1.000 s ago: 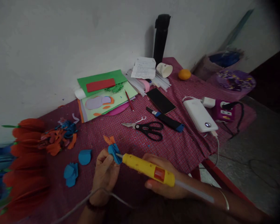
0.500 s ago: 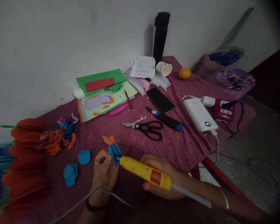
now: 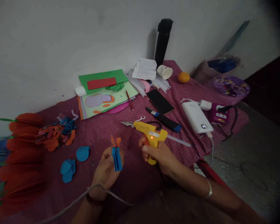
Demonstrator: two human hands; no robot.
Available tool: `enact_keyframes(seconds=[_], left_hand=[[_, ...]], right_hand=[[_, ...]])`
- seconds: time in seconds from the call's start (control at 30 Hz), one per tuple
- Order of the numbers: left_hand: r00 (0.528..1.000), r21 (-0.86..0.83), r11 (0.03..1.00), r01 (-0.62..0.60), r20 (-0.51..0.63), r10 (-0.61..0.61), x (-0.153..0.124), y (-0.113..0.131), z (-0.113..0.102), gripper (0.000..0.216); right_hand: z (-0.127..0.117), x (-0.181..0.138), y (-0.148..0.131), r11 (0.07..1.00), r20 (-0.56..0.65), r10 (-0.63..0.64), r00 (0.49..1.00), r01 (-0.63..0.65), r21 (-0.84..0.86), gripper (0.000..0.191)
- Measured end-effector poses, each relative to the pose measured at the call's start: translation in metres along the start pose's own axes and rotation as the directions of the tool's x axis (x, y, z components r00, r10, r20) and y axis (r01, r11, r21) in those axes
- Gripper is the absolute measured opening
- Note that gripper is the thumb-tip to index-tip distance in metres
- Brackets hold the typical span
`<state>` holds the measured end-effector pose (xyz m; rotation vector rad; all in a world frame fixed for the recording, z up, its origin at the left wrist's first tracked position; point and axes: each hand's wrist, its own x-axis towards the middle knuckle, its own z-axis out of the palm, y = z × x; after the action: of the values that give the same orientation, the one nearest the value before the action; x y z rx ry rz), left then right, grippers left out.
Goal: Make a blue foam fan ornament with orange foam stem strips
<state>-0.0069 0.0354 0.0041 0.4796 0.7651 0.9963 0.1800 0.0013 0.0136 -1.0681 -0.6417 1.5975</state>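
Between the thumb and fingers of my left hand (image 3: 107, 172) is a folded blue paper piece (image 3: 117, 159) with orange paper tips (image 3: 116, 141) at its top. My right hand (image 3: 162, 157) is wrapped round the handle of a yellow glue gun (image 3: 151, 132), whose small orange light is on. A clear glue stick (image 3: 179, 140) sticks out of its back, and the nozzle points left, apart from the paper. Scissors (image 3: 128, 123) lie partly hidden behind the gun. Cut blue paper pieces (image 3: 83, 153) rest left of my left hand.
Paper scraps (image 3: 54, 137) and orange paper shapes (image 3: 25, 155) lie at left. A box cutter (image 3: 165, 120), phone (image 3: 160, 101), power bank (image 3: 197, 117) and purple socket block (image 3: 219, 114) are to the right. Paper sheets (image 3: 102, 101), a black bottle (image 3: 163, 42) and an orange fruit (image 3: 184, 77) stand farther back.
The glue gun has moved up and away from the blue paper and turned upright, its nozzle no longer at the folds. My left hand has turned the paper piece to face me.
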Motion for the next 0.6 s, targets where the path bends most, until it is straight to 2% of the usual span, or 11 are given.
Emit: enact_keyframes(seconds=[0.07, 0.13, 0.37, 0.6], left_hand=[[0.997, 0.009, 0.998, 0.066, 0.036, -0.066, -0.002, -0.004, 0.002, 0.030], [0.997, 0.055, 0.996, 0.066, 0.042, -0.069, -0.003, -0.008, 0.004, 0.030], [0.985, 0.206, 0.965, -0.162, 0.094, 0.145, -0.006, -0.010, 0.008, 0.024], [0.978, 0.232, 0.953, -0.196, 0.114, 0.174, -0.007, -0.008, 0.008, 0.023]], right_hand=[[0.007, 0.007, -0.003, 0.997, 0.017, 0.059, 0.998, -0.060, 0.056, 0.046], [0.013, 0.009, -0.005, 0.993, 0.041, 0.073, 0.996, -0.077, 0.085, 0.051], [0.020, 0.008, -0.002, 0.999, 0.162, -0.015, 0.987, 0.009, 0.041, 0.047], [0.027, 0.009, -0.003, 0.986, 0.322, -0.127, 0.938, 0.083, 0.146, 0.050]])
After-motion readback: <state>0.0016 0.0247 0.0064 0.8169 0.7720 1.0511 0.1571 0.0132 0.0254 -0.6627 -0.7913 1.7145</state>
